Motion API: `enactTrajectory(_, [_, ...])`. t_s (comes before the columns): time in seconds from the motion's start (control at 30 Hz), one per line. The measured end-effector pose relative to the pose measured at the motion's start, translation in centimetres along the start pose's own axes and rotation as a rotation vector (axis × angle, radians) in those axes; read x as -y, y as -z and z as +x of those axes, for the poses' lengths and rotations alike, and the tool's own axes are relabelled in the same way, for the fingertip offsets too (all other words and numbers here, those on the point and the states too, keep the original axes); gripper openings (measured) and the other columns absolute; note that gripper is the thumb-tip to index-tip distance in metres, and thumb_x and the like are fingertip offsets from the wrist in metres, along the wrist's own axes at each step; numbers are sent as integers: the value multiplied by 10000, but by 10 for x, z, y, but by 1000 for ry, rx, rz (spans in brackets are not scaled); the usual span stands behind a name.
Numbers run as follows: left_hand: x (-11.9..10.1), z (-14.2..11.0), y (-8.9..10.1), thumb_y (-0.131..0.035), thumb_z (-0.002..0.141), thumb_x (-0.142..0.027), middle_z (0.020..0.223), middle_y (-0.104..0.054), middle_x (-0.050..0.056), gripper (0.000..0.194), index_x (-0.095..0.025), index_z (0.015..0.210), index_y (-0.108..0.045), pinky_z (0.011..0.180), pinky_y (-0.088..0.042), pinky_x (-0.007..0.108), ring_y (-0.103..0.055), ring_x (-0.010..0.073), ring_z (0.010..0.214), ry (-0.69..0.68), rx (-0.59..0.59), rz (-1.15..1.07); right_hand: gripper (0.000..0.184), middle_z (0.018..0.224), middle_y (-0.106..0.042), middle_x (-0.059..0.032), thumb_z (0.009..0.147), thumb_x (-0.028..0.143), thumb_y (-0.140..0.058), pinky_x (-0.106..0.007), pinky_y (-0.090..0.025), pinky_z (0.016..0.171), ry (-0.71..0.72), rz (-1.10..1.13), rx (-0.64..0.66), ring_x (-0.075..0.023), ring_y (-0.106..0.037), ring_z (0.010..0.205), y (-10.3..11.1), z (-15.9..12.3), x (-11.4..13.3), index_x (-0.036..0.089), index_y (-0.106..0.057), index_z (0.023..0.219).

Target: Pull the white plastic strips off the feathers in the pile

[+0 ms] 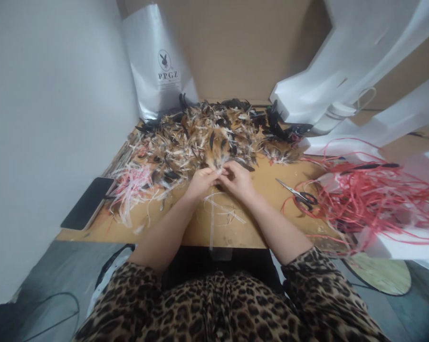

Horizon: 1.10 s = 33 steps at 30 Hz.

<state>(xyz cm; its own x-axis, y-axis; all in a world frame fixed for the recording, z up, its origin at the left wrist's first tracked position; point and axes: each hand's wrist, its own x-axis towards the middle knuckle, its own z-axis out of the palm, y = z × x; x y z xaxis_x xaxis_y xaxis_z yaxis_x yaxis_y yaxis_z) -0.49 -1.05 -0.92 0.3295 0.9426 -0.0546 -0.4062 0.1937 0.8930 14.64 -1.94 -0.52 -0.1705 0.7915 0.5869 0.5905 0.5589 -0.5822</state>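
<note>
A small bunch of brown and black feathers (217,146) stands fanned out above my fingertips. My left hand (202,182) pinches its pale base from the left, and my right hand (238,179) grips the same base from the right; the fingers of both are closed and meet there. Behind the bunch spreads a large heap of brown, white and black feathers (185,130). Below my hands a few clear plastic strips (212,218) lie on the wooden table (246,237). Whether a strip is also between my fingers, I cannot make out.
Right of my hands lie scissors (300,194), partly open, beside a tangle of red plastic string (374,199). On the left are a phone (88,204) and pink-white strands (131,187). A white bag (160,66) stands behind; white sheeting (317,90) fills the back right.
</note>
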Motion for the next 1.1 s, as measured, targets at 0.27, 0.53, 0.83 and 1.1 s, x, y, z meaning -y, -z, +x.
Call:
enactTrajectory(0.27, [-21, 7, 14, -757, 713, -393, 851, -753, 89, 264, -135, 762, -727, 663, -508, 222, -682, 118, 723, -370, -359, 90, 240, 959, -682, -48, 817, 348, -661, -338, -483, 793, -78, 134, -53, -191, -624, 860, 7, 8, 9, 228, -659, 1025])
enactTrajectory(0.53, [-30, 15, 32, -722, 747, -391, 810, -728, 47, 279, -139, 861, -689, 508, -407, 166, -614, 62, 601, -470, -547, -68, 136, 981, -650, -82, 851, 255, -600, -415, -362, 925, 19, -233, 61, -251, -516, 1010, 5, 77, 27, 199, -722, 874])
enactTrajectory(0.83, [-37, 17, 37, -750, 709, -414, 773, -713, 34, 321, -136, 847, -669, 484, -379, 157, -597, 52, 559, -472, -604, -117, 260, 1061, -633, -168, 881, 194, -496, -471, -325, 930, 6, -621, 279, -316, -462, 1085, -43, 104, 23, 146, -738, 960])
enactTrajectory(1.1, [-39, 15, 37, -746, 726, -396, 770, -711, 23, 289, -142, 840, -668, 491, -381, 158, -592, 45, 557, -442, -602, -131, 115, 857, -672, -75, 767, 209, -648, -386, -431, 818, -133, -232, 77, -218, -567, 845, 2, 117, 17, 160, -751, 785])
